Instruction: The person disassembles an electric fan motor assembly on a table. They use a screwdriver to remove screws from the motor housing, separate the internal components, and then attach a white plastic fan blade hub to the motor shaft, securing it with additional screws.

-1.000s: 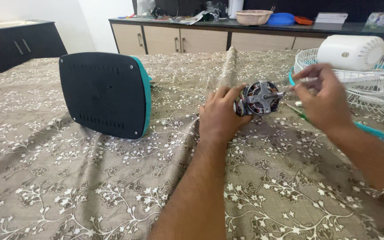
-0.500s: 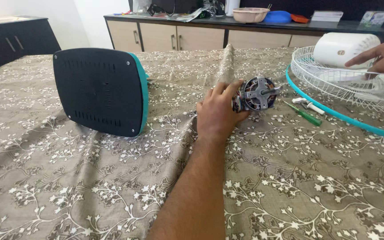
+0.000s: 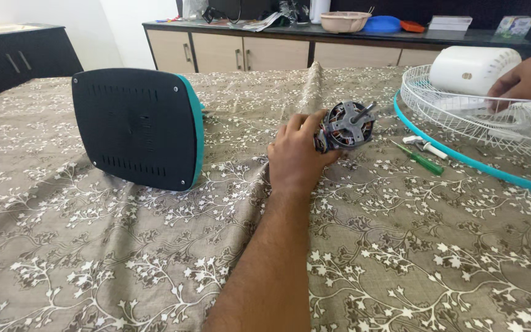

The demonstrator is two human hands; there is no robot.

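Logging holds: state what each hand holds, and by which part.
Left hand grips the fan motor by its rear body. Right hand rests on the white housing; grip unclear.

Left forearm [image 3: 265,264] enters from the bottom edge — bare along all that shows, no sleeve, no watch or band at the wrist. Fine dark hair runs along the forearm. Left hand [image 3: 295,161]: bare, no glove, no ring visible on the fingers that show; nails short. Right hand [image 3: 527,80] is visible at the upper right edge — bare, ungloved, cut off by the frame at the wrist, so anything worn there cannot be told.
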